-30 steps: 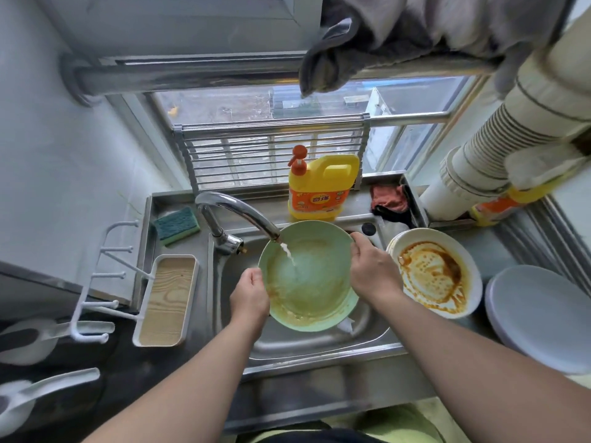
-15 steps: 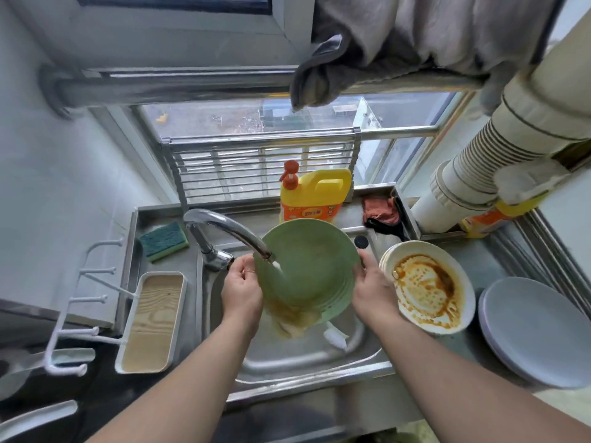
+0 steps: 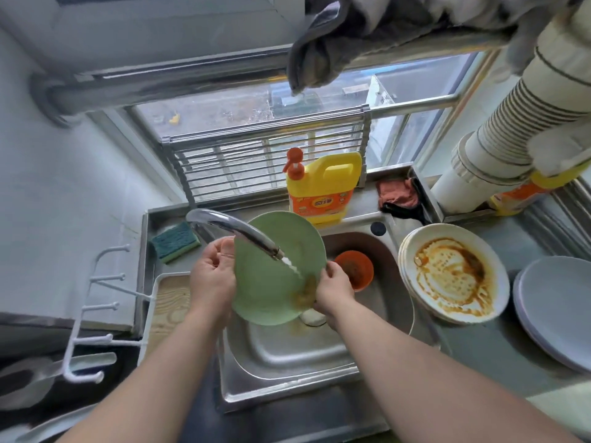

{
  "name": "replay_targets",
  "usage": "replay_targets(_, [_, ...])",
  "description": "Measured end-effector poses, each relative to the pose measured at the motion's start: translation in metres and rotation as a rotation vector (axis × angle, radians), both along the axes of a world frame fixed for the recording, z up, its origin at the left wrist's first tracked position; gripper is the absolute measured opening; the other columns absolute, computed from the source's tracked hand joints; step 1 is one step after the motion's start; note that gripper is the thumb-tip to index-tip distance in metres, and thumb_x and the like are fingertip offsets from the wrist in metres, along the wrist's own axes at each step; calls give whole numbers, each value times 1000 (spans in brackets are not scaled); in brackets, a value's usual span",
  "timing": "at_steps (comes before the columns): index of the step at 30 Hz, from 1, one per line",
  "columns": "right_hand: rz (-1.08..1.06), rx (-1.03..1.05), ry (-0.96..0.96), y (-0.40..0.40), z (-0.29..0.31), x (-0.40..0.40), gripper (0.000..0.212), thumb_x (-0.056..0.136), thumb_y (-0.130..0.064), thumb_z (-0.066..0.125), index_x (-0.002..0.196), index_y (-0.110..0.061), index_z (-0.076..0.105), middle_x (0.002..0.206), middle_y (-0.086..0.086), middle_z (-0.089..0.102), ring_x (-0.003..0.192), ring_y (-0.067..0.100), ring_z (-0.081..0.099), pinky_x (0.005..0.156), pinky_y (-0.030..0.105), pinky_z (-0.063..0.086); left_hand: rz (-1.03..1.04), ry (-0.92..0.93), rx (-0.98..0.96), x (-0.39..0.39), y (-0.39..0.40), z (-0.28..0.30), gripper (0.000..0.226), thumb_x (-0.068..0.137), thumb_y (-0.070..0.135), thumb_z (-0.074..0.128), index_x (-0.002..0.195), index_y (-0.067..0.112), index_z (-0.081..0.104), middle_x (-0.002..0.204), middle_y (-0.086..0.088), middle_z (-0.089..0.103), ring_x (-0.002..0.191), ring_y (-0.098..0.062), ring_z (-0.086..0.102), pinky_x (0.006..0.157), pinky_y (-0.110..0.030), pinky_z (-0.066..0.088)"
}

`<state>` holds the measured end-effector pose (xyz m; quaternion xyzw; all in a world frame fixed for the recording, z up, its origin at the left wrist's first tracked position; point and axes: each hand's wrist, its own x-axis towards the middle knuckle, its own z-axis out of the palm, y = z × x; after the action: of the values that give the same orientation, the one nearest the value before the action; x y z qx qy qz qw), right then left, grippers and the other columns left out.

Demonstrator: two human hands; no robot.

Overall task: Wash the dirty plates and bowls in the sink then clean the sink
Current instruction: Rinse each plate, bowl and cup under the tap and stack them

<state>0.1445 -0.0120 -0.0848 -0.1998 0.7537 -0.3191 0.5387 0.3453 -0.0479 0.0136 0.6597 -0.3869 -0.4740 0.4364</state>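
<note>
Over the steel sink (image 3: 287,375), the left hand (image 3: 212,278) and right hand (image 3: 334,290) hold a tilted green plate (image 3: 271,282), fingers curled and pinching its opposite rims. Water from the faucet (image 3: 236,231) strikes brown residue. Beyond sits an orange bowl (image 3: 355,270); farther right, stacked sauce-smeared white plates (image 3: 454,276); behind, a yellow detergent jug (image 3: 323,187).

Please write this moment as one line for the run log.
stage: rinsing | left hand + right hand: hold green plate tilted under running faucet | sauce-stained plates: waiting right of sink
</note>
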Motion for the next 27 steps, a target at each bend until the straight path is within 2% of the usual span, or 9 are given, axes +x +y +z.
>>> replay_targets(3, [59,61,-76,4,7,8,30,96,-57,47,106,-38,68,95,5,76,72,28,67,57,37,52,38,-6,68,16,-7,-3,30,102,50,61,106,22,72,97,-4,74,88,-21,65,83,-43,55])
replay_targets(6, [149,162,-119,10,8,12,32,105,-45,40,109,-32,69,100,4,74,71,28,66,55,32,50,49,10,127,25,-8,-4,27,98,48,64,97,21,67,96,-11,73,88,-26,64,85,-49,54])
replay_targets(8, [205,191,-127,15,9,12,36,107,-42,36,104,-26,69,93,6,69,65,23,54,51,29,43,34,-15,182,26,-7,-7,41,87,57,68,99,18,64,102,-21,72,89,-29,64,87,-55,56])
replay_targets(10, [227,228,-105,18,8,7,38,106,-42,36,103,-22,68,91,7,66,68,21,50,52,29,39,18,-24,260,24,-7,-11,51,82,62,66,103,16,63,103,-21,71,89,-31,64,78,-52,54])
replay_targets(14, [222,224,-12,24,5,-12,41,100,-50,34,104,-25,66,99,4,68,82,23,59,69,36,47,-12,-40,374,11,2,-24,27,106,29,53,113,3,59,92,-10,63,75,-28,63,53,-30,44])
replay_targets(17, [208,194,80,24,15,-29,41,105,-50,33,116,-24,63,113,4,66,101,26,62,85,39,52,-18,-30,457,1,15,-44,23,106,23,52,115,3,58,99,-12,63,83,-34,68,61,-39,52])
replay_targets(19, [214,152,158,22,24,-43,38,107,-47,32,109,-26,63,109,5,64,97,27,60,80,38,50,9,-14,520,-4,22,-62,21,103,27,51,110,8,58,109,-23,67,89,-39,70,65,-44,52])
replay_targets(22, [253,84,276,16,37,-61,38,108,-46,33,94,-25,61,99,3,65,90,25,61,73,37,49,27,-21,561,-14,28,-80,18,98,27,51,104,12,59,109,-25,69,79,-31,63,61,-40,45])
replay_targets(27, [356,15,463,7,56,-85,37,109,-52,32,103,-30,60,100,-3,65,91,21,59,75,39,44,-21,-25,671,-32,32,-106,32,87,29,49,103,8,67,104,-21,72,75,-30,62,58,-37,48])
